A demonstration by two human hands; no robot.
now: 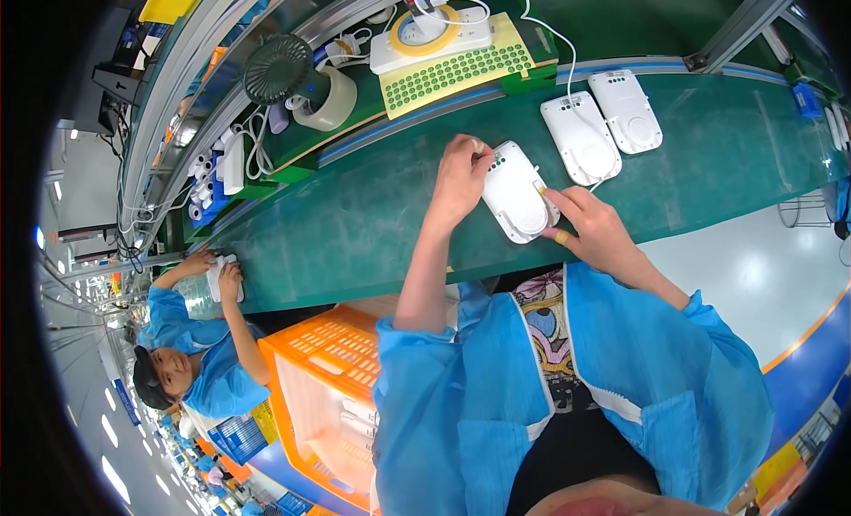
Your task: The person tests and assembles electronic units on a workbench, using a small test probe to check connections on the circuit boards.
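Note:
A white plastic device with rounded corners and a round raised part at its near end lies on the green work surface before me. My left hand is at its far left corner, beside small green dots. Thumb and fingertips there are pinched together; anything between them is too small to make out. At the right side of the device, my right hand grips its edge, with yellow wraps on two digits. Two similar white devices, one with a cable across it and another farther right, lie side by side.
Beyond the surface, a shelf holds a yellow sheet of green round stickers, a tape roll on a power strip, and a fan. An orange crate stands at my left. A co-worker handles a white device farther left.

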